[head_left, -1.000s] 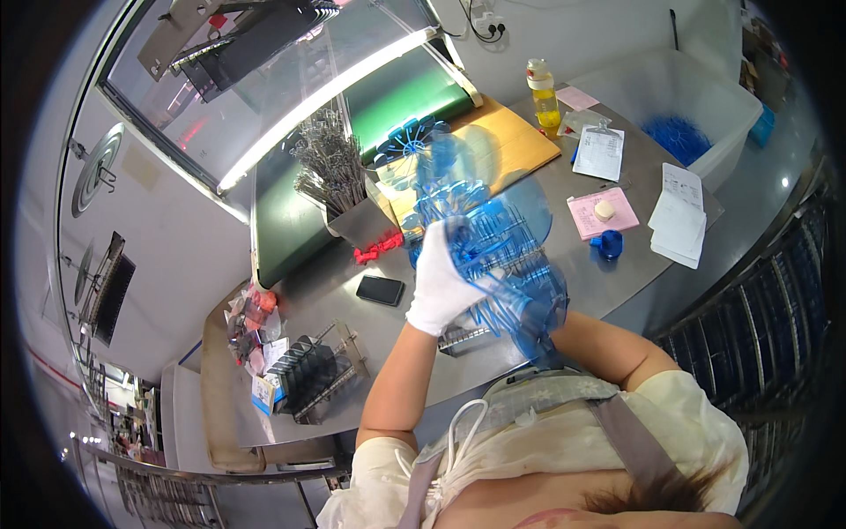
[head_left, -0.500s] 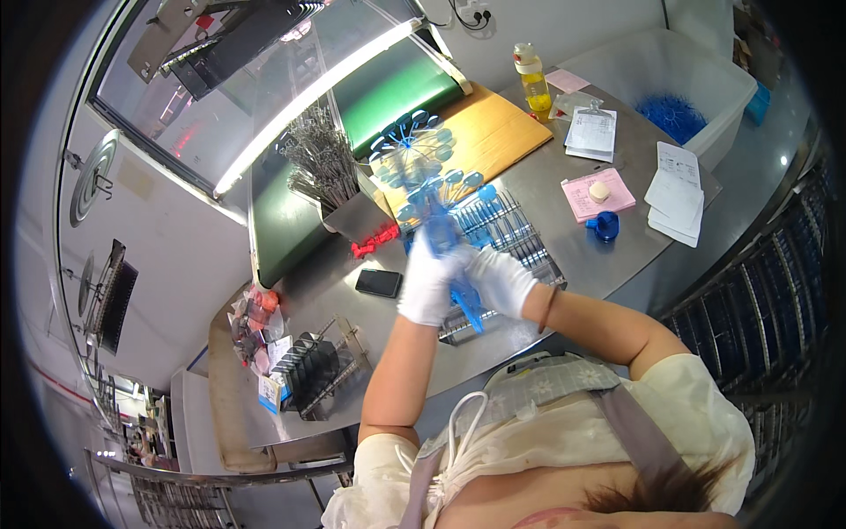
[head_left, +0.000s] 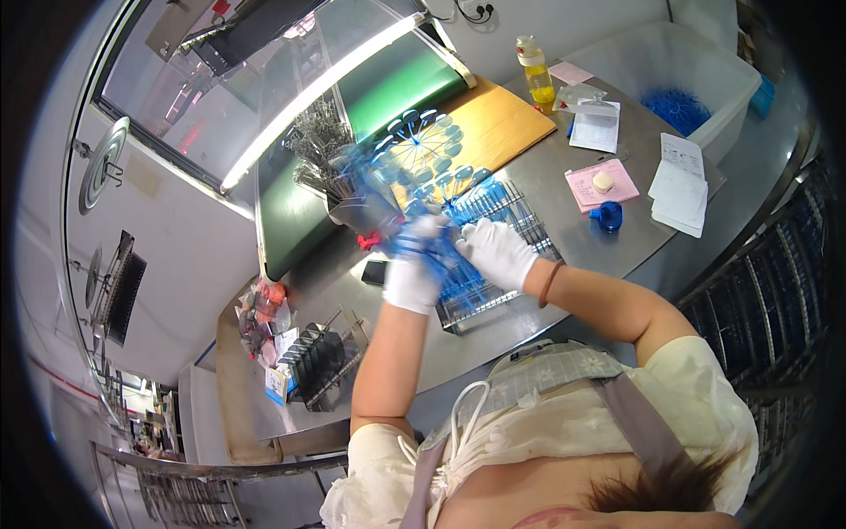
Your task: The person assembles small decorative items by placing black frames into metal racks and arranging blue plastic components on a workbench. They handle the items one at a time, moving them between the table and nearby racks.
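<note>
**Blue branched plastic piece (head_left: 381,179) swings leftward**

Blurred, it extends beyond the left hand (head_left: 412,271), whose fingers close around it; that hand now seems to carry it alone. The right hand (head_left: 499,256) curls its fingers above the wire rack (head_left: 539,233), hold unclear. Left of the left fingers lies a black phone (head_left: 373,272); beyond, bundled metal wires (head_left: 317,145).

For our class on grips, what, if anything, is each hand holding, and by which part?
The left hand holds a blurred blue item, seemingly by its near end. Whether the right hand holds anything is unclear.
</note>
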The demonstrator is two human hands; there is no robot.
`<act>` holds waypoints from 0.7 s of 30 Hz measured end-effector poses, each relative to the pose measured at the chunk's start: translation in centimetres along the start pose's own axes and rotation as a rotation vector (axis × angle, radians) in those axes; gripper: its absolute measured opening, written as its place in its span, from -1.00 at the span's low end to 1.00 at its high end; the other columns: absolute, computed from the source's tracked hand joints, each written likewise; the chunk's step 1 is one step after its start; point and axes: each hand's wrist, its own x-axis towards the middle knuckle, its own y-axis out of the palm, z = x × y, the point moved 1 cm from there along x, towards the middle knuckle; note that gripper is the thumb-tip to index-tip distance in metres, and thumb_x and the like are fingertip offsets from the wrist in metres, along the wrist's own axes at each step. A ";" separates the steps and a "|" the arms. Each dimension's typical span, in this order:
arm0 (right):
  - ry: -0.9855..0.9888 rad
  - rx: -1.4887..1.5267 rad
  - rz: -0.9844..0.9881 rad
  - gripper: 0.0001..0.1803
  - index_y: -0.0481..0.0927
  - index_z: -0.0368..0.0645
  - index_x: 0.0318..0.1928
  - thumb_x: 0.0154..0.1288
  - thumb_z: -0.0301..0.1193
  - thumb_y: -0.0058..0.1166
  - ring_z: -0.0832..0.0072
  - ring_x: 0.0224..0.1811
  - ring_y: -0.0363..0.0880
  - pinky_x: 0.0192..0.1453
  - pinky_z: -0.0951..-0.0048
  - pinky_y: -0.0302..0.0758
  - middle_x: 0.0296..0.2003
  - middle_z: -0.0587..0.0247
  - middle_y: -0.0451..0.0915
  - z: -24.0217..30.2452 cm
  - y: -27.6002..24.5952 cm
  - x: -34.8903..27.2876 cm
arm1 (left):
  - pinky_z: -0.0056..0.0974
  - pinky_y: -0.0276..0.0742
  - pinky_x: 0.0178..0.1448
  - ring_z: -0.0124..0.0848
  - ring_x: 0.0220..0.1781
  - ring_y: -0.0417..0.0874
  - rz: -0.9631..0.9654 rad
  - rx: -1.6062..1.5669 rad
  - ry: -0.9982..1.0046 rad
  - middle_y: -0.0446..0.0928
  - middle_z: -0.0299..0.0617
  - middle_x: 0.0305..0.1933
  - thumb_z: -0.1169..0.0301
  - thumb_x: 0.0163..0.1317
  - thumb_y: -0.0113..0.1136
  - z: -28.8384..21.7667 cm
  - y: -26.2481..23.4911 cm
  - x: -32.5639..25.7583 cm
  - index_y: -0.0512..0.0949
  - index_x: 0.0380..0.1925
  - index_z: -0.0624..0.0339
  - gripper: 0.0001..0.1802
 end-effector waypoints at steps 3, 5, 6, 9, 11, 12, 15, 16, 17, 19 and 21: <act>-0.009 0.168 -0.146 -0.78 0.59 -0.12 -0.17 0.17 -0.42 0.28 0.06 -0.04 0.63 0.03 0.12 0.65 -0.18 0.07 0.61 -2.0 -2.7 -0.4 | -0.04 0.72 0.08 -0.12 0.09 0.65 0.312 -0.369 0.016 0.59 -0.05 0.02 0.35 0.10 0.49 -4.5 -2.9 -0.7 0.53 0.12 0.20 -0.43; 0.013 0.444 -0.367 -0.43 0.55 -0.11 0.16 0.15 -0.25 0.39 0.03 0.17 0.56 0.33 0.14 0.52 0.03 -0.02 0.58 -2.7 -4.3 -0.3 | 0.12 0.74 0.12 0.03 0.26 0.58 0.548 -0.413 0.090 0.54 0.09 0.15 0.35 0.02 0.57 -5.0 -3.8 -1.7 0.49 0.21 0.27 -0.28; 0.054 0.601 -0.412 -0.32 0.51 -0.10 0.26 0.15 -0.21 0.41 0.03 0.24 0.53 0.40 0.16 0.47 0.11 -0.05 0.56 -2.9 -4.6 -0.2 | 0.16 0.68 0.28 -0.08 0.22 0.55 0.588 -0.290 0.108 0.46 0.01 0.13 0.30 -0.02 0.62 -4.6 -3.9 -2.2 0.44 0.24 0.20 -0.19; 0.056 0.541 -0.260 -0.26 0.46 -0.20 0.24 0.12 -0.15 0.45 0.00 0.20 0.54 0.32 0.15 0.51 0.13 -0.11 0.54 -2.3 -3.3 -0.3 | 0.07 0.66 0.21 -0.10 0.16 0.58 0.547 -0.020 -0.050 0.48 -0.01 0.07 0.12 -0.10 0.65 -2.3 -2.6 -3.5 0.44 0.15 0.19 -0.16; 0.081 0.545 -0.182 -0.48 0.53 -0.23 -0.01 0.11 -0.23 0.42 -0.02 0.06 0.58 0.19 0.11 0.54 -0.06 -0.09 0.58 -1.8 -1.2 -1.3 | -0.06 0.59 0.18 -0.11 0.11 0.60 0.656 0.483 0.013 0.50 -0.02 0.02 -0.03 -0.15 0.62 -2.5 -1.2 -4.1 0.45 0.09 0.20 -0.13; 0.062 0.532 -0.017 -0.45 0.57 -0.16 0.08 0.14 -0.18 0.42 0.07 0.06 0.60 0.19 0.13 0.54 -0.04 -0.03 0.58 -1.3 0.1 -2.0 | -0.09 0.55 0.16 -0.11 0.08 0.60 0.850 0.859 0.076 0.50 0.01 0.00 -0.01 -0.23 0.60 -3.2 -0.7 -4.7 0.45 0.08 0.22 -0.11; -0.183 1.875 0.658 -0.49 0.55 -0.26 0.10 0.28 -0.21 0.38 0.34 0.03 0.55 0.17 0.29 0.49 -0.03 0.13 0.59 -0.2 1.9 -6.6 | -0.14 0.53 0.11 -0.09 0.03 0.59 1.191 1.499 0.304 0.50 0.02 -0.02 0.03 -0.38 0.61 -6.4 -0.5 -5.6 0.48 0.07 0.22 -0.06; -0.418 1.980 0.962 -0.50 0.55 -0.29 0.11 0.32 -0.22 0.37 0.43 0.02 0.53 0.16 0.35 0.47 -0.03 0.18 0.59 1.0 2.0 -7.9 | -0.14 0.53 0.10 -0.09 0.02 0.59 1.180 1.668 0.415 0.50 0.01 -0.02 0.03 -0.39 0.62 -7.4 -0.9 -6.0 0.49 0.07 0.22 -0.06; -0.652 1.624 1.009 -0.53 0.54 -0.29 0.08 0.28 -0.30 0.37 0.43 0.00 0.51 0.16 0.33 0.47 -0.09 0.22 0.56 1.3 1.7 -8.2 | -0.18 0.55 0.11 -0.22 0.08 0.61 1.020 1.773 0.389 0.52 -0.04 0.01 0.10 -0.34 0.67 -9.2 -1.6 -6.0 0.50 0.08 0.21 -0.09; -0.311 1.733 0.828 -0.63 0.56 -0.23 0.04 0.27 -0.40 0.31 0.45 0.04 0.52 0.20 0.35 0.48 -0.12 0.24 0.55 2.0 0.4 -8.5 | -0.07 0.57 0.18 -0.11 0.05 0.61 0.623 0.983 0.221 0.53 -0.05 0.01 0.16 -0.26 0.70 -8.9 -3.0 -6.7 0.50 0.00 0.21 -0.20; -0.050 1.392 0.133 -0.63 0.58 -0.18 0.06 0.25 -0.44 0.31 0.38 0.13 0.54 0.30 0.35 0.48 0.00 0.19 0.57 1.3 -2.0 -7.3 | -0.03 0.58 0.20 -0.13 0.06 0.60 0.609 0.490 0.135 0.51 -0.10 0.00 0.11 -0.19 0.75 -7.2 -4.0 -6.7 0.48 0.02 0.18 -0.18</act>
